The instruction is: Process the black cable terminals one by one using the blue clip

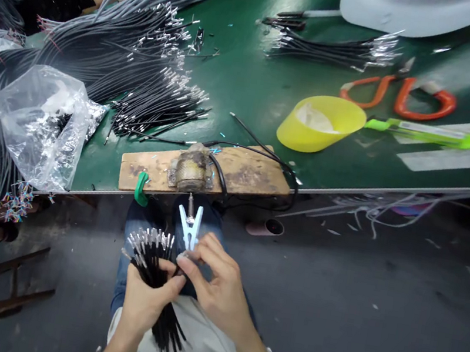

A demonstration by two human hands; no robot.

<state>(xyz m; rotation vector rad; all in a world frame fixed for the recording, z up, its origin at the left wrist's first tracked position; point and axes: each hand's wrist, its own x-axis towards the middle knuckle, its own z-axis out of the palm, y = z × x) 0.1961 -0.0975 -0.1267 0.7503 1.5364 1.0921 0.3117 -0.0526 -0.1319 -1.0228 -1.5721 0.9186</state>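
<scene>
While left hand [148, 299] gripped bundle of black wires [150, 258] over lap, fingers closed around it, metal tips fanned upward. Right hand [213, 282] pinched single wire end just beside bundle top, fingertips closed on it. White clip [189, 228] stood just above both hands, below table [249, 89] edge. Wooden block [239, 174] with metal part lay on table edge near hands. Big heap of black wires [113, 67] on table left, plastic bag [42, 124] beside it. Yellow cup [321, 124] lay tilted, further right.
</scene>
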